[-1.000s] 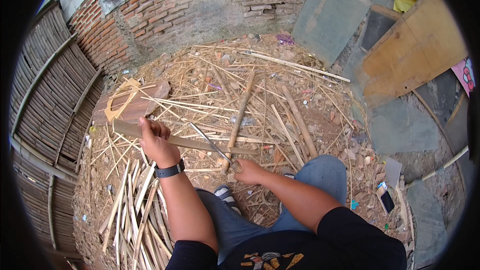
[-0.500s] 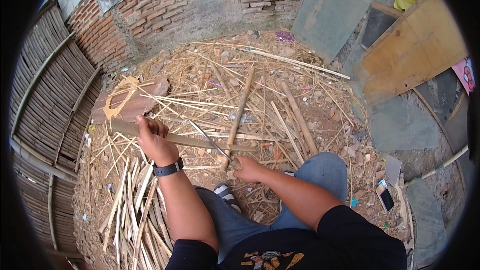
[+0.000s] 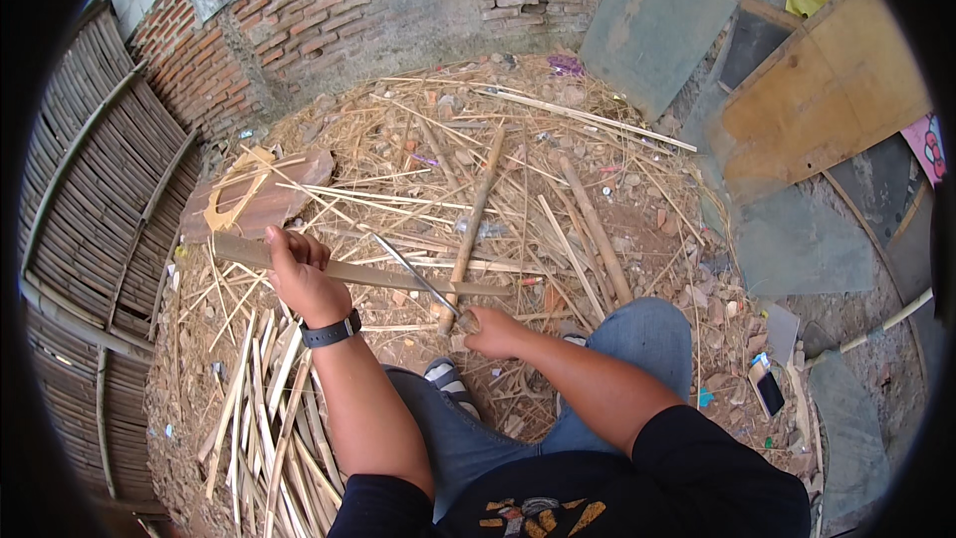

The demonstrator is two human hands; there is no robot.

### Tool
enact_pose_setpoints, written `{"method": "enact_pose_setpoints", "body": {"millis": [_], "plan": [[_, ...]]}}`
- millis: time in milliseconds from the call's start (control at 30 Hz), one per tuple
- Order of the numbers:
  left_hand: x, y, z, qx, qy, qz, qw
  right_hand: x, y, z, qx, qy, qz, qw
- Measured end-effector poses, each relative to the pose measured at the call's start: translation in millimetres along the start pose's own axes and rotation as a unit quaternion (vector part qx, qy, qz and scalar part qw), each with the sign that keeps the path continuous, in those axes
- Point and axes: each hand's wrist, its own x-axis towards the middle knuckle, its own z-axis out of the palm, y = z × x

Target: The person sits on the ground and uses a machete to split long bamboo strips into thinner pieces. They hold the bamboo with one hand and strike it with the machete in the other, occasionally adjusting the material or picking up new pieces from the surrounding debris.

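My left hand [image 3: 311, 282], with a dark watch on its wrist, is closed around a long flat bamboo strip [image 3: 406, 282]. The strip lies nearly level before me, and its right end passes above a round wooden pole [image 3: 480, 204] on the ground. In my right hand [image 3: 492, 333] is a long narrow knife [image 3: 410, 267], its handle mostly covered by my fingers. The shiny blade slants up to the left and crosses the strip between my two hands. Whether the edge is cutting into the strip is too small to tell.
A pile of split bamboo strips [image 3: 261, 418] lies by my left leg. Further poles [image 3: 596, 229], loose strips and rubble cover the ground ahead. A bamboo fence [image 3: 105, 179] stands left, a brick wall [image 3: 398, 10] behind, boards [image 3: 822, 95] at right. A phone [image 3: 768, 391] lies right of my knee.
My left hand and the bamboo strip have shifted slightly left. The knife blade has moved a little up and left along with my right hand, still crossing the strip.
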Motion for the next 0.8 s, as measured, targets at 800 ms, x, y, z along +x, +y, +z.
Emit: {"method": "enact_pose_setpoints", "body": {"millis": [800], "plan": [[-2.5,-2.6,3.9,0.004,0.007,-0.008,1.000,-3.7,-7.0,-2.7,0.008,0.006,0.012,1.000]]}}
